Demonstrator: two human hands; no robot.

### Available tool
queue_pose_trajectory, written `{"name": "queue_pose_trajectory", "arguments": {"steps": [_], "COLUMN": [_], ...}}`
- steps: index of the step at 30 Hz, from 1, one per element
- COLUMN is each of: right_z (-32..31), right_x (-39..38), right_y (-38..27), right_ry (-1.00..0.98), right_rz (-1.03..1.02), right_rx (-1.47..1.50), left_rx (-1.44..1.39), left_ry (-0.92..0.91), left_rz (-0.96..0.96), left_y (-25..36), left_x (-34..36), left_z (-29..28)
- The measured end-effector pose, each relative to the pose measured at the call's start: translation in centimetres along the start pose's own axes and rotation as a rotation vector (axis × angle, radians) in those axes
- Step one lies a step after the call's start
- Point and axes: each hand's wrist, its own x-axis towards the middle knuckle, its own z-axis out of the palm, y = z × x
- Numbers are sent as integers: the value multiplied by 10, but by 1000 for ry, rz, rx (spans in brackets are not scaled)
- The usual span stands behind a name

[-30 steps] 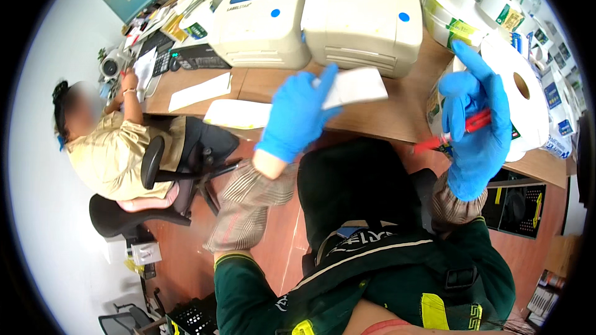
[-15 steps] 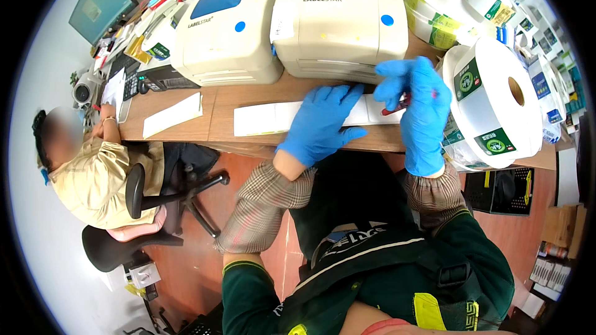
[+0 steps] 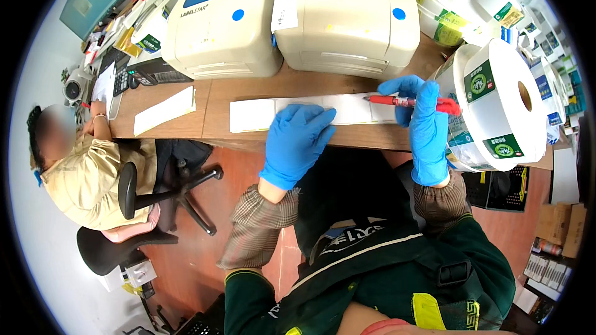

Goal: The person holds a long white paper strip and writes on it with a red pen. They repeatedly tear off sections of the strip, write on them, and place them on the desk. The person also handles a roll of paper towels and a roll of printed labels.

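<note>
My left hand (image 3: 295, 142), in a blue glove, presses on a strip of white labels (image 3: 248, 115) lying on the brown table. Its fingers rest on the paper, slightly bent, and cover part of the strip. In my right hand (image 3: 425, 127), also blue-gloved, is a red pen (image 3: 406, 102), gripped between thumb and fingers. The pen lies nearly level over the strip's right end, its tip pointing left. Just right of that hand stands a large roll of white labels (image 3: 496, 105) with green printed patches.
Two beige label printers (image 3: 217, 31) (image 3: 347, 22) stand behind the strip. A folded white paper (image 3: 164, 110) lies to the left. More label rolls (image 3: 441, 6) are piled at the back right. A person in a beige top (image 3: 105, 180) sits at the far left beside a black chair (image 3: 127, 192).
My left hand has slid left and drawn its fingers in from a wider spread. My right hand has turned, and the red pen now lies level and in plain sight.
</note>
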Motion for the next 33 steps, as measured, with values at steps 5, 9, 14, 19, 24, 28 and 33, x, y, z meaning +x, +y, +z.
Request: {"name": "queue_pose_trajectory", "arguments": {"steps": [5, 9, 14, 19, 24, 28, 33], "right_z": [39, 38, 44, 41, 45, 47, 45], "right_x": [32, 39, 34, 34, 34, 34, 35], "right_y": [28, 46, 56, 63, 66, 65, 68], "right_ry": [-233, -320, -257, -207, -228, -203, -210], "right_rz": [58, 207, 112, -35, -70, -34, -58], "right_rx": [223, 135, 101, -152, -234, -184, -193], "left_rx": [-54, -46, 55, 55, 46, 63, 71], "left_ry": [101, 78, 95, 80, 87, 76, 84], "left_rz": [31, 16, 90, 120, 107, 96, 102], "left_y": [0, -1, -5, -12, -14, -14, -16], "left_x": [-3, -9, -10, -10, -10, -11, -11], "left_z": [11, 8, 10, 14, 15, 14, 16]}}
